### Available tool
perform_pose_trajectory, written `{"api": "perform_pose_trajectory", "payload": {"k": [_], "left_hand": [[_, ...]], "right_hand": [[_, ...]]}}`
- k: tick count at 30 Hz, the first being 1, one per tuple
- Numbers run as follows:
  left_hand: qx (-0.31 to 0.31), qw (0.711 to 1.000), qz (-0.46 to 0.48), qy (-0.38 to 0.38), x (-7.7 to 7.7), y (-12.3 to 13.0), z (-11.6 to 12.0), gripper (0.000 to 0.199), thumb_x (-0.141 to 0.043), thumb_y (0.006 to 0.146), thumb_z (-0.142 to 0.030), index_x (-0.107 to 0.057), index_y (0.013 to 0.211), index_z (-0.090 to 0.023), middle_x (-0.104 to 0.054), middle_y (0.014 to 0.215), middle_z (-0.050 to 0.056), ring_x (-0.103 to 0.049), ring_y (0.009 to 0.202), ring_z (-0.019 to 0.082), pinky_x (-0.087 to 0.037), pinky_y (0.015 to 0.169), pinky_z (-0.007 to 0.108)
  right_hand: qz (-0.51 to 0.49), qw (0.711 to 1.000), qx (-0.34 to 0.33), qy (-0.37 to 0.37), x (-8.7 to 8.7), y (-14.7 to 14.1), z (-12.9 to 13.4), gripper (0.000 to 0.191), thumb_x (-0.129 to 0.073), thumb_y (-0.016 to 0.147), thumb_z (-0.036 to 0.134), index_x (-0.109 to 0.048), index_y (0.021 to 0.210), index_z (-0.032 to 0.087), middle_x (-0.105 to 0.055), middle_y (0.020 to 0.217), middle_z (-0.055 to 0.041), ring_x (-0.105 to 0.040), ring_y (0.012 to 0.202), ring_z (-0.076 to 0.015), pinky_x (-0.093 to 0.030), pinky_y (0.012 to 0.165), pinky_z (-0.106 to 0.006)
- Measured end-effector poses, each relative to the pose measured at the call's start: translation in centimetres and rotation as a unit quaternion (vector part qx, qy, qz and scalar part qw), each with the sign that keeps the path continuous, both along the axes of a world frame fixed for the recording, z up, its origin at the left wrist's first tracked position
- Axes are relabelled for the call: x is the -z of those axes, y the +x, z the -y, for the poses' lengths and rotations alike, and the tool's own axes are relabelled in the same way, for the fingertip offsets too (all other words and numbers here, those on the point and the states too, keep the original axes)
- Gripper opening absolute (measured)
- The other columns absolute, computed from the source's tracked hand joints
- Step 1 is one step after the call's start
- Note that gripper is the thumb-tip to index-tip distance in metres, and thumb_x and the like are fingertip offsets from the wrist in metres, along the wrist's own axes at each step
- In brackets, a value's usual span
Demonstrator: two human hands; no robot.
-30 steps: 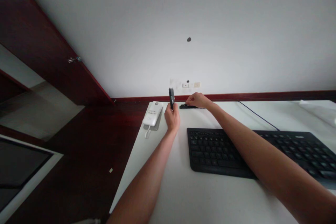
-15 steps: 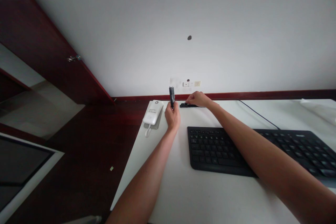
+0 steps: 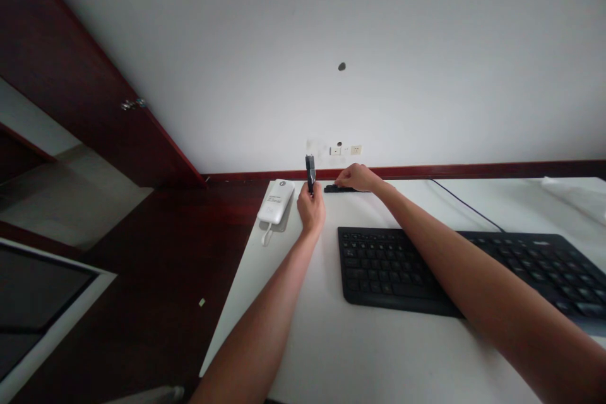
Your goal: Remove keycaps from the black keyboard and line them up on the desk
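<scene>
My left hand (image 3: 311,207) is closed around the lower end of a slim black object (image 3: 310,170), which stands upright above the fingers. A light streak runs along its side, and its kind cannot be made out. At the far edge of the white table (image 3: 303,328), my right hand (image 3: 358,177) is bent down with its fingertips pinched at a flat black strip (image 3: 331,189). That strip lies on the tabletop, its right part covered by the hand. Just left of my left hand is a white power bank (image 3: 276,201) with a short cable loop.
Under my right forearm lies a black keyboard (image 3: 379,265), its cable (image 3: 466,205) running to the table's back edge. Crumpled white plastic (image 3: 575,199) is at the far right. Wall sockets (image 3: 345,151) sit behind the table. A dark red door (image 3: 95,69) stands at left.
</scene>
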State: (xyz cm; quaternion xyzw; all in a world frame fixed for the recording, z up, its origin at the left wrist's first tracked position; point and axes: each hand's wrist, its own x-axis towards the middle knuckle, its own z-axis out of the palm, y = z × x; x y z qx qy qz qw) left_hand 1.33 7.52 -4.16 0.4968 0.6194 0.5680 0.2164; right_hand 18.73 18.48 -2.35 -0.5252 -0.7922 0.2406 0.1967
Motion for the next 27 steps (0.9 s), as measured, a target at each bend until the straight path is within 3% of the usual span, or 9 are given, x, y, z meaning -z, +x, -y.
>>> {"api": "perform_pose_trajectory", "payload": {"k": [27], "left_hand": [[0.000, 1.000, -0.012, -0.009, -0.28, 0.02, 0.17, 0.031, -0.049, 0.100, -0.042, -0.070, 0.093, -0.020, -0.064, 0.073, 0.003, -0.059, 0.069, 0.020, -0.039, 0.065, 0.027]], "right_hand": [[-0.024, 0.999, -0.028, -0.013, 0.60, 0.49, -0.55, 0.022, -0.070, 0.080, 0.033, -0.086, 0.091, 0.021, -0.082, 0.088, -0.0045, -0.075, 0.086, -0.0227, -0.055, 0.077, -0.029]]}}
